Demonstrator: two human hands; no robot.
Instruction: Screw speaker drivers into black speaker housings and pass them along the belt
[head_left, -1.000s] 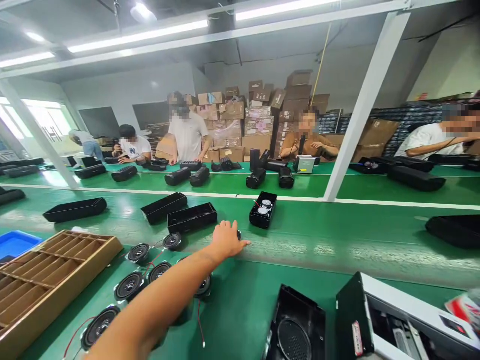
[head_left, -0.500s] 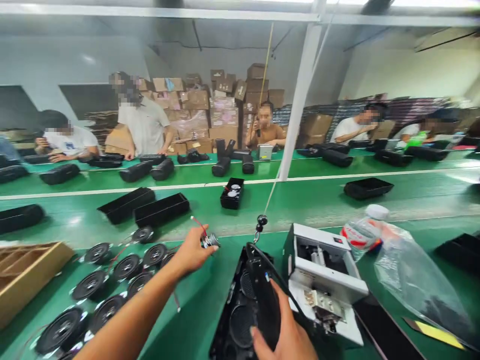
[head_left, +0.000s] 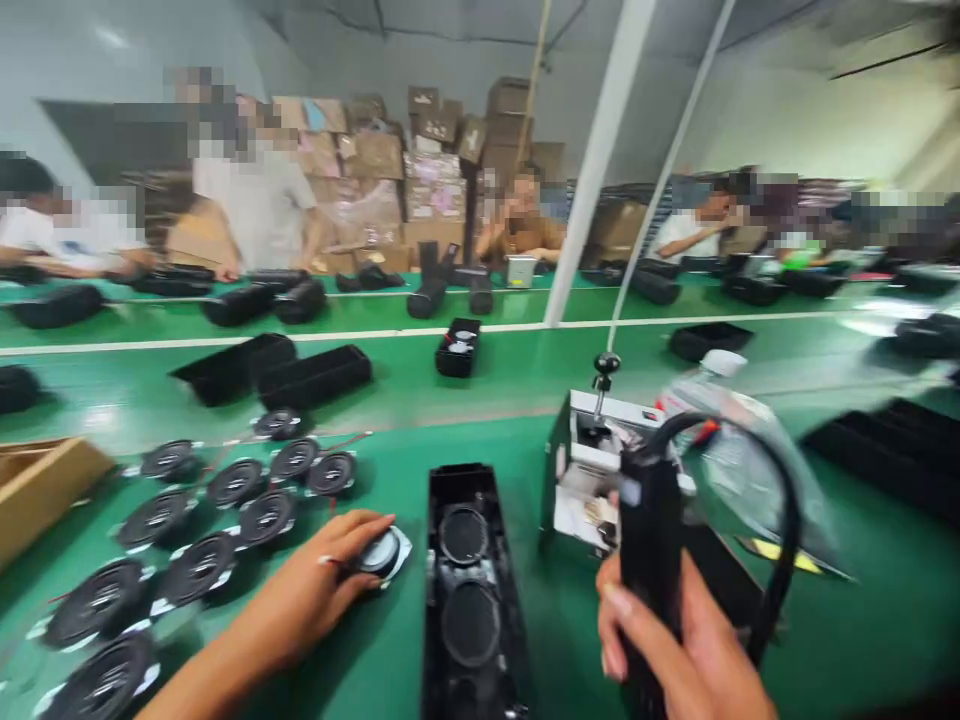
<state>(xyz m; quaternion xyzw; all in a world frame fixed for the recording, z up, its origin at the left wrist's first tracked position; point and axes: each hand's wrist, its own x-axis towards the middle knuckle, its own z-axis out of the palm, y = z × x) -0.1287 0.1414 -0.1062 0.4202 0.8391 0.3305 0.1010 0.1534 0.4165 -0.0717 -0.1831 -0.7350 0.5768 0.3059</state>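
Note:
My left hand is closed round the rim of a small loudspeaker, which is low over the green bench with its silver magnet side up. My right hand grips a black electric screwdriver upright, its thick cable looping to the right; motion blurs it. Between my hands lies an open black speaker housing with round grilles inside. To the left of my left hand, several loose black loudspeakers lie cone up, some with thin wires.
A white screw-feeding machine stands behind the screwdriver, with a plastic bag beyond it. A cardboard box sits at the left edge. Black housings rest on the green belt; several people work on its far side.
My right hand has lifted the screwdriver off the housing and moved right. My left hand has brought the loudspeaker down and left, turning its magnet up. The view has shifted.

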